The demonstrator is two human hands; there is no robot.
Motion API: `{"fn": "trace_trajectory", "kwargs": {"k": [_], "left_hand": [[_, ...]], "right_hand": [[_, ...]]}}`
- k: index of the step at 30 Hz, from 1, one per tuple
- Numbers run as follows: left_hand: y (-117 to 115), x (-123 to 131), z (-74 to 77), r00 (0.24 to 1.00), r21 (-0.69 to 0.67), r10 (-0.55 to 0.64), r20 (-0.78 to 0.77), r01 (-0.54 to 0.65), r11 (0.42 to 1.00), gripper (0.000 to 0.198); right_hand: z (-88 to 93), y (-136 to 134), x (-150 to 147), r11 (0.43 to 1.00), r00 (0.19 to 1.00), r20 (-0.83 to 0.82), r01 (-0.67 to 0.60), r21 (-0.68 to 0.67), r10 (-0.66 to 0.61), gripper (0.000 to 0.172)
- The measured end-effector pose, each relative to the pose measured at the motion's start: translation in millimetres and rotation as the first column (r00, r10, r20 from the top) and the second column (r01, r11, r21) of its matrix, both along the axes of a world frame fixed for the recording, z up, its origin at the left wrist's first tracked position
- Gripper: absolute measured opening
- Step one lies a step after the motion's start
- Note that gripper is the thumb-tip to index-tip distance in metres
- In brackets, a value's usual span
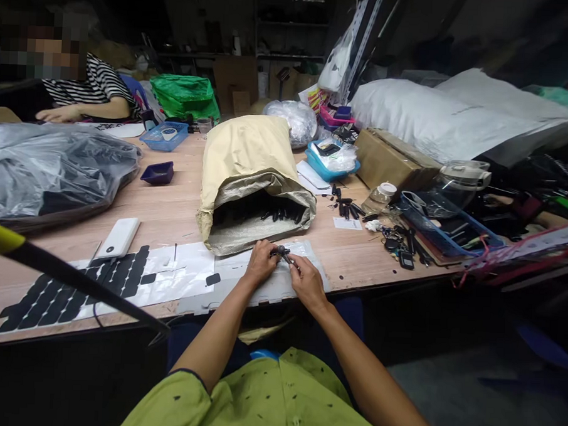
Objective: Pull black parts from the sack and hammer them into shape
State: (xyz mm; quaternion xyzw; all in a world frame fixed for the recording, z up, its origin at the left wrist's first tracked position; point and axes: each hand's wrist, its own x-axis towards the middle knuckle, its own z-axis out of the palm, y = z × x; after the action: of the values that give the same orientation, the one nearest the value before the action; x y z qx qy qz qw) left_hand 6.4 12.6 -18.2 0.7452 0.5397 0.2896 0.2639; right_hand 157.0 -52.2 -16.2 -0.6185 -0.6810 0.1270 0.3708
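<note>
My left hand (261,261) and my right hand (306,280) meet over a white sheet (243,285) at the near edge of the wooden table (171,211). Both pinch a small black part (282,253) between their fingertips. Just behind them lies an open tan sack (248,167) on its side, with several black parts inside its mouth (265,215).
A sheet of black stickers (73,292) and a white power bank (118,237) lie to the left. A large plastic bag (50,171) sits far left. Loose black parts (345,208), keys (398,243), a blue tray (452,230) and a cardboard box (390,158) crowd the right. Another person (82,94) sits at the far left.
</note>
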Motion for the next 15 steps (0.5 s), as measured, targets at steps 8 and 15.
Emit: {"fn": "trace_trajectory", "kwargs": {"k": [8, 15], "left_hand": [[2.4, -3.2, -4.6, 1.000, 0.036, 0.012, -0.024, -0.011, 0.999, 0.012], [-6.9, -9.3, 1.4, 0.998, 0.104, -0.068, 0.020, 0.065, 0.992, 0.012]], "right_hand": [[7.8, 33.4, 46.0, 0.943, 0.907, 0.315, 0.321, -0.084, -0.280, 0.036], [-0.1, 42.7, 50.5, 0.915, 0.797, 0.517, 0.399, -0.060, -0.313, 0.036]]}}
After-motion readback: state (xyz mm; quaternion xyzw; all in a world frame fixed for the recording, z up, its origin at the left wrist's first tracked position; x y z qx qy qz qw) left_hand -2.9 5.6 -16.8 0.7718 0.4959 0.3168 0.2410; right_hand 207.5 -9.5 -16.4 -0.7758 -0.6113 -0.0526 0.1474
